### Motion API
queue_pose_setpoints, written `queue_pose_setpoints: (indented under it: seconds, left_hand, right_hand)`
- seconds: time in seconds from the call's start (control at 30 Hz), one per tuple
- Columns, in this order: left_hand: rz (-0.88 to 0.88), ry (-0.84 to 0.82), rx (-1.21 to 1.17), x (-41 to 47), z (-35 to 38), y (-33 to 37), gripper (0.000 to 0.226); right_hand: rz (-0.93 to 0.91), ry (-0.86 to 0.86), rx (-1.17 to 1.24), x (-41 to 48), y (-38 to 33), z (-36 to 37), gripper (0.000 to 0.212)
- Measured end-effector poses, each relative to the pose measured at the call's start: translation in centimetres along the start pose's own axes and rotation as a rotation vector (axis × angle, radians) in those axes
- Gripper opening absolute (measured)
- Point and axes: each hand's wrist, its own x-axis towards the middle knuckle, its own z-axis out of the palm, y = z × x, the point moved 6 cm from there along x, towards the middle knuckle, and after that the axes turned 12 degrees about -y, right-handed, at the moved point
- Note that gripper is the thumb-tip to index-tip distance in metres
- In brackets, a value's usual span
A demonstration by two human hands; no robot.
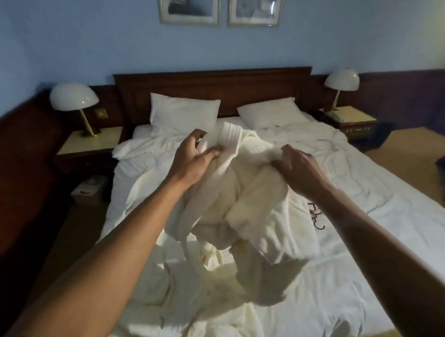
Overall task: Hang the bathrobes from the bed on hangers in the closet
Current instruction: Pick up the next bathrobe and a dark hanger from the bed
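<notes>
A white bathrobe (pixel 243 194) hangs lifted above the bed (pixel 365 251), its lower part draping down to the sheets. My left hand (pixel 194 154) grips its ribbed collar on the left. My right hand (pixel 298 166) grips the cloth on the right side. More white cloth (pixel 225 324), perhaps another robe, lies crumpled at the bed's near edge. Dark hanger hooks (pixel 316 218) lie on the sheet just right of the robe, partly hidden under my right arm. No closet is in view.
Two white pillows (pixel 185 110) lean against the dark wooden headboard (pixel 209 86). A nightstand with a domed lamp (pixel 74 98) stands on each side of the bed. A small box (pixel 88 190) sits on the floor at the left. Wood floor runs along both sides.
</notes>
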Motion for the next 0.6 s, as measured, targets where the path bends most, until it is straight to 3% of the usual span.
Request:
queue_pose_setpoints:
  seconds: [0.1,0.27,0.4,0.53,0.6]
  left_hand:
    - [-0.018,-0.012,0.054,1.8,-0.3,2.0,0.022]
    - [-0.182,0.025,0.279,5.2,-0.7,0.5,0.046]
    - [-0.272,0.232,0.402,5.3,-0.6,-1.5,0.015]
    - [-0.194,0.296,0.310,2.8,3.8,0.1,0.020]
    - [-0.145,0.312,0.221,0.7,7.3,1.5,0.036]
  right_hand:
    - [0.008,0.003,0.047,1.4,1.1,-1.3,0.023]
    - [0.010,-0.031,0.159,4.0,2.6,-3.9,0.023]
    - [-0.036,0.016,0.326,7.4,3.5,-6.6,0.026]
    - [-0.056,-0.008,0.363,9.7,3.2,-7.5,0.034]
    - [-0.043,-0.045,0.408,10.4,2.9,-7.0,0.040]
